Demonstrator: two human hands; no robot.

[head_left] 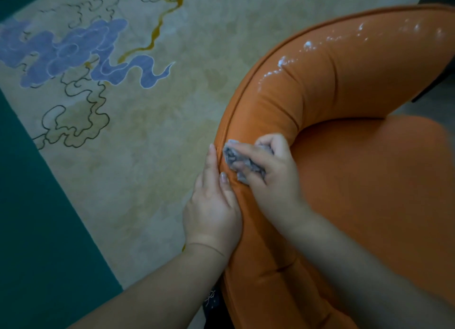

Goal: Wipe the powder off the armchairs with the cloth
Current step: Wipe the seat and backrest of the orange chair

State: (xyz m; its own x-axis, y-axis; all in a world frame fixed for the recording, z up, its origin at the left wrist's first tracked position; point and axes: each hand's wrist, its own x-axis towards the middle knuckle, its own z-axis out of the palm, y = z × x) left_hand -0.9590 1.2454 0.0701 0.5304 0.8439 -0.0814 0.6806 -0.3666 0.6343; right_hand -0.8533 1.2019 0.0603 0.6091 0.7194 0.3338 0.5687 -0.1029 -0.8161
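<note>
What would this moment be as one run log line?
step: wiping | right hand: cloth on armchair | left hand: steadying rim | powder: remains farther along

No legible text, labels, brands or numbers anywhere in view. The rug carries only decorative cloud and line motifs, not writing. A small pale mark on dark fabric at bottom edge is too blurred to read.
</note>
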